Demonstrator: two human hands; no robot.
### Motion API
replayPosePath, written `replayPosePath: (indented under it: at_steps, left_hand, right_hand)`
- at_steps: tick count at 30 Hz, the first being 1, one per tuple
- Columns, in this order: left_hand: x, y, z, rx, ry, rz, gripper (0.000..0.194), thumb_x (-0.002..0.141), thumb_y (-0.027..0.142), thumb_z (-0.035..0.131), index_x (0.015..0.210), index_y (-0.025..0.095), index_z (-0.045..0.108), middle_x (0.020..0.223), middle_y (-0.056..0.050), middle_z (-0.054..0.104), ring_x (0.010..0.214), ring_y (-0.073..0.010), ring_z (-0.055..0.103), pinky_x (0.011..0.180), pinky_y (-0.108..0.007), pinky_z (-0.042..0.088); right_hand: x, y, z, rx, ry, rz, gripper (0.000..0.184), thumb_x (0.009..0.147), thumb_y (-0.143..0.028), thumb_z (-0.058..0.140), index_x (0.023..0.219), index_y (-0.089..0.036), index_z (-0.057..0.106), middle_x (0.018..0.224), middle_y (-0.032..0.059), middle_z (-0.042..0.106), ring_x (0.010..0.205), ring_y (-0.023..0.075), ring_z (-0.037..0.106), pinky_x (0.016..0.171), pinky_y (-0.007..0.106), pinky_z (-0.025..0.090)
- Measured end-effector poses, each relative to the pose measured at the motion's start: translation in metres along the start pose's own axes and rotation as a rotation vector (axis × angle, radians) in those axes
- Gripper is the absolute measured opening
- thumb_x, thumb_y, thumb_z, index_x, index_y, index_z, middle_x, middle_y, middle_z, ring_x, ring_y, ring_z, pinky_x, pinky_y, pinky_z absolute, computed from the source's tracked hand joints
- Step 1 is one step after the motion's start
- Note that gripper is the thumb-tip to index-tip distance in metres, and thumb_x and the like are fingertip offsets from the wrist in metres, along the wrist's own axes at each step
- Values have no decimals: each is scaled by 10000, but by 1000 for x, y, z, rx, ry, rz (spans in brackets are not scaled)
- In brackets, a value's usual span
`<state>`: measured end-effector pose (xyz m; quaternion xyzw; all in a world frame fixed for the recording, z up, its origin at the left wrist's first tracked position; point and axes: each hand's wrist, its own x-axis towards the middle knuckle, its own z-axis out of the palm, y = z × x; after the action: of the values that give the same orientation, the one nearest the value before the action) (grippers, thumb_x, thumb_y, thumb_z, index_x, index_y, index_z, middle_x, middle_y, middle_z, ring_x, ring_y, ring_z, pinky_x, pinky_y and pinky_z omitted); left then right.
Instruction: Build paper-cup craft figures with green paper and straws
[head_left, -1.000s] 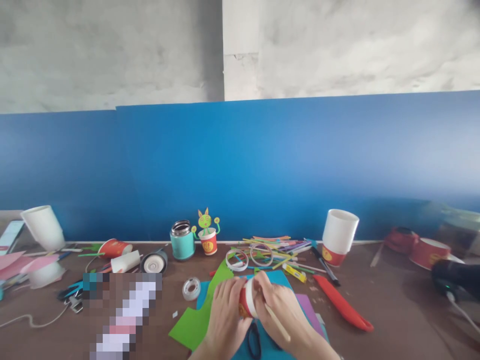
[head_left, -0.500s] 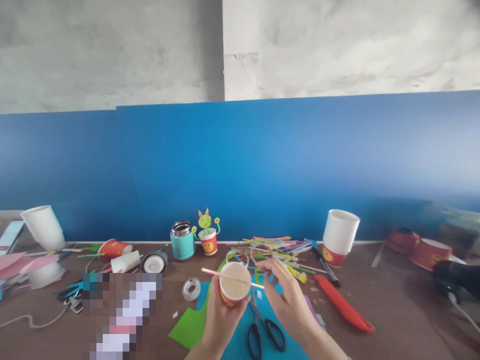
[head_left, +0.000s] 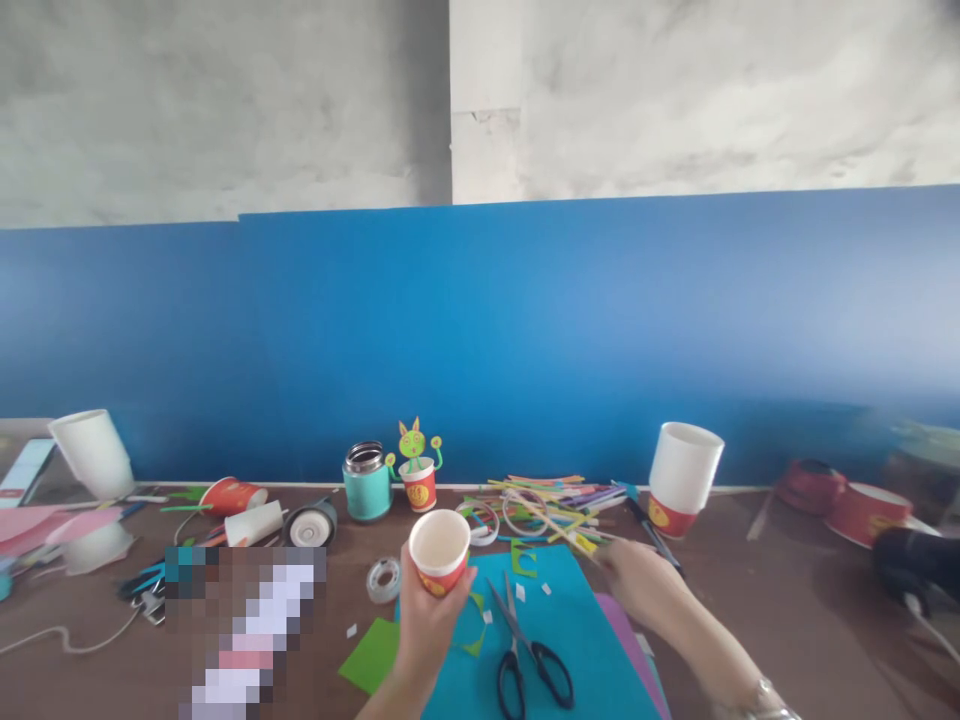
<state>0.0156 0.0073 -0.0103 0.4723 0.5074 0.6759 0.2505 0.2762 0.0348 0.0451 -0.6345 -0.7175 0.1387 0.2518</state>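
Observation:
My left hand [head_left: 431,620] is wrapped round a red paper cup [head_left: 441,550] with a yellow emblem, its mouth tilted toward me. To the right, my blurred right hand [head_left: 645,580] reaches to the pile of coloured craft sticks [head_left: 577,490], its fingers closed on one end of a thin pale stick [head_left: 559,530]. Black-handled scissors [head_left: 521,645] lie partly open on blue paper [head_left: 592,620] between my hands. A roll of clear tape [head_left: 384,580] and green paper [head_left: 373,655] are left of the cup. Green cut-out scraps [head_left: 523,558] lie on the blue sheet.
At the back stand a teal flask [head_left: 367,490] and a cup with a green paper figure [head_left: 418,480]. Stacked white cups [head_left: 686,465] stand right; another stack [head_left: 91,455] leans left. Cups lie on their sides at left. A blue partition [head_left: 480,330] borders the table.
My right hand has moved right and away from the cup toward the craft sticks. The pale stick no longer lies across the cup, which my left hand has shifted left and tilted.

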Motion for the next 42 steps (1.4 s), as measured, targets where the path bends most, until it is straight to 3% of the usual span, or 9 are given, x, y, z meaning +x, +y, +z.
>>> replayPosePath:
  at_steps: [3, 5, 8, 11, 15, 23, 32, 37, 42]
  left_hand:
    - [-6, -4, 2, 140, -77, 120, 598, 620, 320, 758, 1147, 173, 515, 1010, -85, 646, 906, -253, 634, 781, -359, 518]
    - [-10, -7, 2, 252, -154, 244, 574, 648, 282, 735, 1166, 186, 507, 1058, -92, 633, 957, -268, 616, 817, -383, 506]
    - [-14, -10, -1, 399, -253, 450, 577, 675, 225, 699, 1209, 202, 480, 1110, -101, 618, 1007, -280, 592, 856, -406, 487]
    - [-14, -10, -3, 478, -301, 619, 605, 685, 175, 668, 1245, 204, 440, 1118, -108, 616, 1015, -278, 584, 857, -410, 486]
    - [-15, -3, -2, 560, -303, 771, 584, 693, 187, 662, 1228, 177, 428, 1047, -112, 633, 964, -273, 600, 853, -427, 484]
    - [-18, 5, 4, 616, -264, 939, 433, 776, 218, 580, 1184, 151, 450, 974, -107, 638, 897, -243, 617, 872, -414, 457]
    - [-24, -3, 1, 518, -327, 702, 576, 752, 290, 673, 1258, 170, 425, 1144, -155, 571, 1070, -302, 544, 900, -432, 449]
    - [-16, -9, 4, 236, -242, 242, 613, 708, 241, 670, 1256, 165, 406, 1148, -143, 587, 1063, -297, 571, 899, -420, 457]
    - [-14, -11, 8, -76, -216, -68, 686, 654, 314, 716, 1265, 173, 438, 1162, -135, 602, 1052, -286, 587, 887, -384, 475]
  right_hand:
    - [4, -12, 7, 378, 12, -22, 102, 707, -235, 460, 656, -218, 547, 540, -15, 543, 503, 145, 484, 495, 241, 291]
    - [1, -31, 21, 632, -20, -19, 77, 686, -258, 469, 666, -212, 527, 501, -58, 443, 466, 115, 402, 475, 226, 285]
    - [-6, -55, 42, 775, -141, 65, 144, 711, -317, 521, 663, -190, 570, 444, -95, 294, 420, 84, 234, 437, 229, 203]
    - [-12, -63, 53, 751, -228, 72, 256, 677, -330, 571, 497, -191, 452, 442, -90, 239, 453, 73, 189, 454, 242, 160]
    - [-14, -58, 56, 684, -280, 31, 258, 628, -294, 555, 468, -193, 380, 474, -71, 277, 496, 79, 230, 479, 234, 185]
    - [-18, -60, 63, 425, -153, 43, 111, 582, -176, 468, 513, -194, 383, 510, -51, 337, 499, 92, 301, 459, 222, 212]
    - [-15, -57, 72, 304, -132, 24, 216, 652, -218, 526, 503, -192, 371, 505, -55, 314, 500, 90, 297, 460, 227, 202]
    - [-4, -46, 63, 279, -108, 17, 331, 871, -364, 354, 635, -182, 496, 552, -15, 462, 533, 129, 436, 501, 233, 309]
    - [-6, -23, 56, 41, -38, 58, 231, 860, -274, 414, 677, -185, 523, 666, 85, 616, 687, 237, 589, 597, 298, 354]
